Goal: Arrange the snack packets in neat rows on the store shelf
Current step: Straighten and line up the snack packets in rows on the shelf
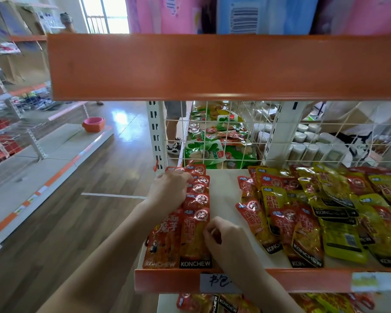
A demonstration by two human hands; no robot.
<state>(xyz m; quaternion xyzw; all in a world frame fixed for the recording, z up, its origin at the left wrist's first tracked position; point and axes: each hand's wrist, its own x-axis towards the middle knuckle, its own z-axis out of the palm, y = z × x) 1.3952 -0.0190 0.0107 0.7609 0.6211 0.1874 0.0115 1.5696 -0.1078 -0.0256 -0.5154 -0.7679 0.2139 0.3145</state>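
A row of overlapping red snack packets [196,199] runs front to back along the left end of the white shelf [224,193]. My left hand [169,190] lies on the row's far part, fingers curled over the packets at the back. My right hand [224,238] sits at the right edge of the front red packet [193,240], fingers curled and touching that edge. A loose heap of red and yellow packets [321,211] covers the shelf's right half.
An orange shelf edge [212,66] hangs overhead, and an orange front lip [167,280] with a paper label borders the shelf. A wire mesh back [235,132] shows green packets behind. A person's legs [174,127] stand beyond. An aisle floor and another shelf unit lie left.
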